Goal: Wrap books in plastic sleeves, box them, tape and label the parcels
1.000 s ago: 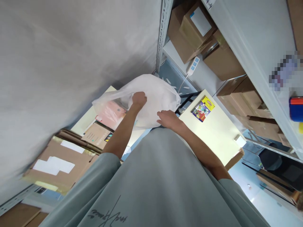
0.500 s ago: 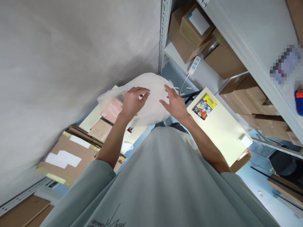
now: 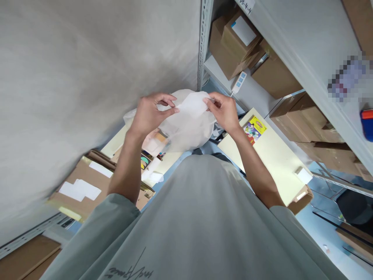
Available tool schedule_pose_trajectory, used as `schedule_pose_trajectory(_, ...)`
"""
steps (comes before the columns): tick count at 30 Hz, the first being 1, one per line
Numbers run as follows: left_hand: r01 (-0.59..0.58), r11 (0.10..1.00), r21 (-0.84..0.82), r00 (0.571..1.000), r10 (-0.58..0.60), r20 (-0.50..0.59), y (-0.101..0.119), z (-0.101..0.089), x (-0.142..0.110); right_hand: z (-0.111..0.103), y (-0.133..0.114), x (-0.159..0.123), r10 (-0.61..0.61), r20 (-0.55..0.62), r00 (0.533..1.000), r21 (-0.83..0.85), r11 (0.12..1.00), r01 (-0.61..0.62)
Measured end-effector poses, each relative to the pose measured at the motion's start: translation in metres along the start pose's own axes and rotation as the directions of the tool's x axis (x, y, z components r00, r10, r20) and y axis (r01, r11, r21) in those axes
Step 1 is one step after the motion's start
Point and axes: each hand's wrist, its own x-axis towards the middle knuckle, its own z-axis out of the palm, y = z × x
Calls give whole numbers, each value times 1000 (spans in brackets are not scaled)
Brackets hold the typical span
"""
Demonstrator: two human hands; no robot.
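A thin, translucent white plastic bag (image 3: 189,132) spreads out in front of me, puffed and wrinkled. My right hand (image 3: 223,111) pinches the bag's upper edge between thumb and fingers. At the other side of the same edge, my left hand (image 3: 150,114) has its thumb and fingertips closed on the film. Through the bag's left part, pinkish and brown items show dimly; whether they lie inside it or behind it I cannot tell.
Left of me, a flattened cardboard box (image 3: 81,190) with white labels rests beside the table. A colourful yellow and purple packet (image 3: 255,130) lies on the cream tabletop (image 3: 271,163) at right. Shelves of brown boxes (image 3: 276,74) and a power strip (image 3: 239,82) stand beyond.
Both hands have moved up and gone from hovering apart over the bag to gripping its upper edge. That edge is now lifted and drawn between them.
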Motion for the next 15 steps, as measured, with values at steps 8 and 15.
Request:
schedule_pose_trajectory(8, -31, 998, 51, 1000, 31, 2, -17, -6, -8, -19, 32, -5, 35, -51, 998, 97, 995, -30)
schedule_pose_trajectory(15, 74, 994, 84, 997, -75, 18, -45, -4, -19, -9, 14, -8, -9, 19, 1000, -120, 993, 11)
